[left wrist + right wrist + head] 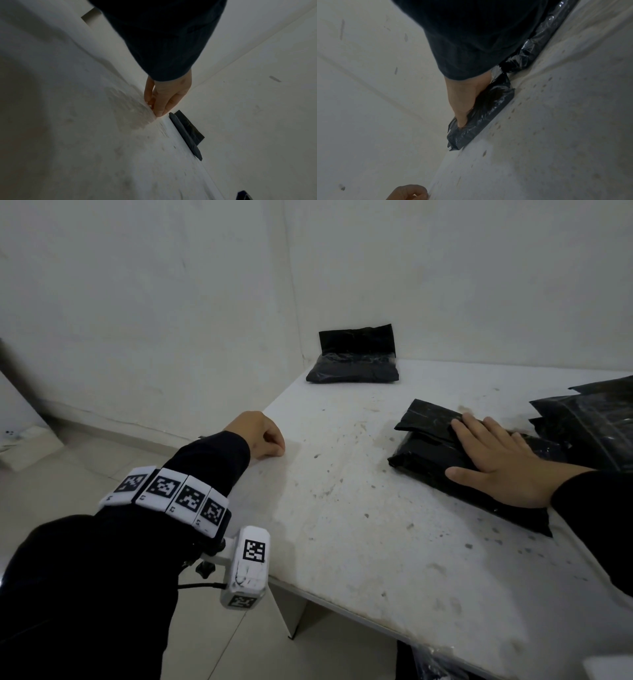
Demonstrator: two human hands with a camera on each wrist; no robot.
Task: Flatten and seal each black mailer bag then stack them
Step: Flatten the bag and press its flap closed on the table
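R hand lies flat, fingers straight, pressing a black mailer bag on the tabletop, w/ more bags just beside it at right. L hand rests at tabletop's left edge, fingers loosely curled, holding nothing. Another filled bag sits at far corner, flap up.

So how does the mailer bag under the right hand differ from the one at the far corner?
The near mailer bag has its flap folded down, pressed flat by the right hand; the far mailer bag lies untouched, its flap standing up against the wall. Both are black, filled, and on the white table.
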